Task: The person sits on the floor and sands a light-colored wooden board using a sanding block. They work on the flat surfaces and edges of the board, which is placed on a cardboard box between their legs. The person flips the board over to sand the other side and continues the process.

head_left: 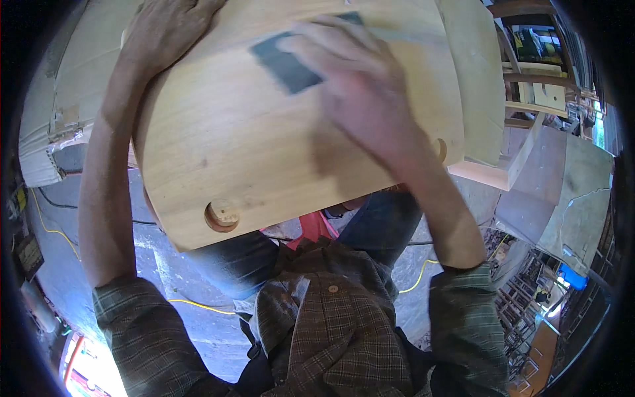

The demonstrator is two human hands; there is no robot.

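Observation:
My right hand (360, 76) presses a dark grey-green sheet of sandpaper (291, 66) onto the face of a pale wooden panel (264, 142). The fingers are blurred by motion, and the sheet shows on both sides of them. At the panel's upper left edge, my left hand (169, 30) lies on the wood with its fingers stretched out, the tips partly cut off by the top of the view. The panel has rounded sides and a round recess (222, 216) near its lower left corner. A second recess (440, 149) at the right is partly hidden by my right forearm.
Cardboard (86, 86) lies under the panel on the left. My legs (390, 218) are just below its near edge. A yellow cord (198, 304) crosses the grey floor. At the right stand a wooden frame (526, 155) and stacked wooden pieces (539, 79).

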